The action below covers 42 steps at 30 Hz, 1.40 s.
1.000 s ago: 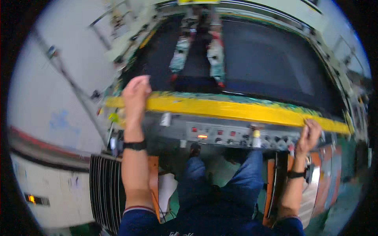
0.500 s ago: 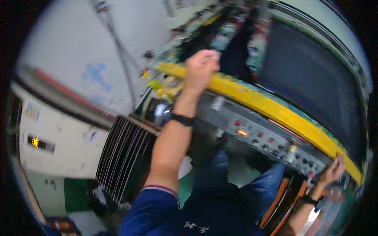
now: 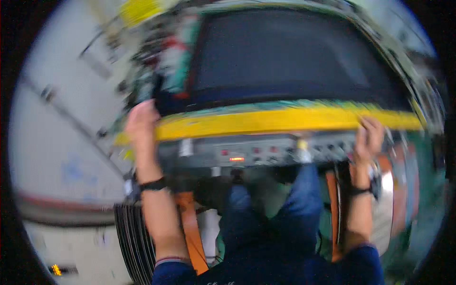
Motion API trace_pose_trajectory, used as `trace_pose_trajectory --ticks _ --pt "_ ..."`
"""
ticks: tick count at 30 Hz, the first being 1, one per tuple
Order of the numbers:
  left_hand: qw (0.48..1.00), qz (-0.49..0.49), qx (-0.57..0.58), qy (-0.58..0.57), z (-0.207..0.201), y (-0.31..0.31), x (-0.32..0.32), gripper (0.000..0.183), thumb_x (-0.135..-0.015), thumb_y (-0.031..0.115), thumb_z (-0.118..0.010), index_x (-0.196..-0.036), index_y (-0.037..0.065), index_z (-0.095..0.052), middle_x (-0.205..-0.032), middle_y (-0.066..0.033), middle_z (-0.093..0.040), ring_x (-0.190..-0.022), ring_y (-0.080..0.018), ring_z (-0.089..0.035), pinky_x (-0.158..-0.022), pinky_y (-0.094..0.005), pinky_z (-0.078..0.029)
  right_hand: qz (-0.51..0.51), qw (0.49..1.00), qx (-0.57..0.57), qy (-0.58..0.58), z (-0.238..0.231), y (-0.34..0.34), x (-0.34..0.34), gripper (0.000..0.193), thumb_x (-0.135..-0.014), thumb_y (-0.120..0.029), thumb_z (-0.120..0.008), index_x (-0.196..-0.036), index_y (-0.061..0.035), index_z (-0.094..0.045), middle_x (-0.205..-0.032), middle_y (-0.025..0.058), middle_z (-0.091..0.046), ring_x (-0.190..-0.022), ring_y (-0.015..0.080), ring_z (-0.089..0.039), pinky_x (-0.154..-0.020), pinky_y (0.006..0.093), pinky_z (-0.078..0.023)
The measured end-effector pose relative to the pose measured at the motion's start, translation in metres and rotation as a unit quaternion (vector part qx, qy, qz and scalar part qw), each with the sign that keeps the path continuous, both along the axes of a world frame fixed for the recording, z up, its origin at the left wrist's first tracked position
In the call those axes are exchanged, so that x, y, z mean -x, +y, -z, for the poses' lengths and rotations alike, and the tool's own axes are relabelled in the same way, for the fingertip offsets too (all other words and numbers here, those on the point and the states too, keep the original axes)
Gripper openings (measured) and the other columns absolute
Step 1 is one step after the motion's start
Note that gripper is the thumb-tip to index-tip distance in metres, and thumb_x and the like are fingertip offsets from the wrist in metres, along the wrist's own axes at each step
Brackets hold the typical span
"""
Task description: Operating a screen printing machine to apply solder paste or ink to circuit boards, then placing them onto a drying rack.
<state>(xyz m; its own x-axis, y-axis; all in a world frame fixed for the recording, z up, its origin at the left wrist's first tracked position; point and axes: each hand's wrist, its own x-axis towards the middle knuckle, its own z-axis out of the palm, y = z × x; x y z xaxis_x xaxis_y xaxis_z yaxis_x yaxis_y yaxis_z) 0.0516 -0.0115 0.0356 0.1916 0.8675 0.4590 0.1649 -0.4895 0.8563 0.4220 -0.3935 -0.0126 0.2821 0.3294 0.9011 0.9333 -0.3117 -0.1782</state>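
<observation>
A long yellow bar (image 3: pixel 256 122) runs along the front of a machine. At its left end is my left hand (image 3: pixel 142 121), raised over the bar, its fingers curled and blurred; whatever they may hold is hidden. Near the bar's right end, my right hand (image 3: pixel 370 135) rests its fingertips on the front edge, fingers stretched and not wrapped round it. Beyond the bar lies a flat black bed (image 3: pixel 294 52). Below, between my hands, a grey control panel (image 3: pixel 280 153) carries knobs, red buttons and a small lit red display.
A black ribbed bellows (image 3: pixel 133 242) stands at the lower left beside a white surface (image 3: pixel 57 142). Orange uprights (image 3: pixel 191 228) flank my legs under the panel. Cluttered parts (image 3: pixel 152 54) line the bed's left side, with a yellow object (image 3: pixel 140 10) at the far left.
My view has turned right, so the bar now runs almost level and the black bed is central. My left hand stays at the bar's left end, my right near its right end.
</observation>
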Motion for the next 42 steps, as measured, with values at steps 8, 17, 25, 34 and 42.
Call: trace_pose_trajectory --ticks 8,17,25,34,42 --pt "0.995 0.023 0.072 -0.071 0.012 0.031 0.043 0.031 -0.091 0.019 -0.053 -0.116 0.001 -0.056 -0.101 -0.0022 -0.055 -0.082 -0.0069 -0.048 -0.07 -0.0178 -0.04 -0.06 0.975 0.106 0.185 0.096 -0.054 0.061 0.036 -0.071 -0.011 -0.063 -0.106 -0.0058 -0.058 -0.113 0.0146 -0.051 -0.11 0.0325 -0.048 -0.096 0.044 -0.037" --pt "0.998 -0.007 0.063 0.01 0.007 0.031 0.039 0.03 -0.092 0.02 -0.051 -0.117 0.004 -0.056 -0.098 0.0009 -0.055 -0.081 -0.0054 -0.047 -0.07 -0.0181 -0.04 0.278 0.855 0.305 0.313 0.212 -0.253 -0.003 0.034 -0.074 -0.016 -0.065 -0.105 -0.0027 -0.058 -0.108 0.0158 -0.055 -0.103 0.0329 -0.049 -0.091 0.0398 -0.04" --pt "0.997 -0.005 0.061 0.046 0.007 0.055 0.046 0.029 -0.091 0.021 -0.053 -0.114 0.005 -0.058 -0.085 0.0038 -0.053 -0.07 -0.0035 -0.043 -0.06 -0.0157 -0.033 0.245 0.823 0.412 0.304 0.236 -0.261 -0.055 0.048 -0.077 -0.022 -0.059 -0.122 -0.0083 -0.051 -0.132 0.0057 -0.046 -0.118 0.031 -0.042 -0.096 0.0426 -0.036" --pt "0.988 -0.027 -0.081 0.132 -0.008 -0.015 0.0 0.028 -0.089 0.027 -0.051 -0.081 0.001 -0.059 -0.07 -0.0096 -0.056 -0.062 -0.0215 -0.052 -0.054 -0.0333 -0.042 0.256 0.829 0.437 0.237 0.245 -0.272 -0.043 0.039 -0.08 -0.012 -0.047 -0.118 -0.009 -0.055 -0.126 0.0024 -0.052 -0.11 0.0239 -0.046 -0.095 0.0372 -0.035" --pt "0.998 -0.02 0.039 0.053 0.014 0.061 0.039 0.029 -0.092 0.022 -0.051 -0.113 0.003 -0.059 -0.078 0.0008 -0.054 -0.067 -0.0088 -0.047 -0.058 -0.021 -0.037 0.156 0.897 0.369 0.185 0.239 -0.272 0.021 0.036 -0.076 -0.01 -0.051 -0.111 -0.0022 -0.057 -0.119 0.0091 -0.054 -0.106 0.0258 -0.047 -0.089 0.0376 -0.038"
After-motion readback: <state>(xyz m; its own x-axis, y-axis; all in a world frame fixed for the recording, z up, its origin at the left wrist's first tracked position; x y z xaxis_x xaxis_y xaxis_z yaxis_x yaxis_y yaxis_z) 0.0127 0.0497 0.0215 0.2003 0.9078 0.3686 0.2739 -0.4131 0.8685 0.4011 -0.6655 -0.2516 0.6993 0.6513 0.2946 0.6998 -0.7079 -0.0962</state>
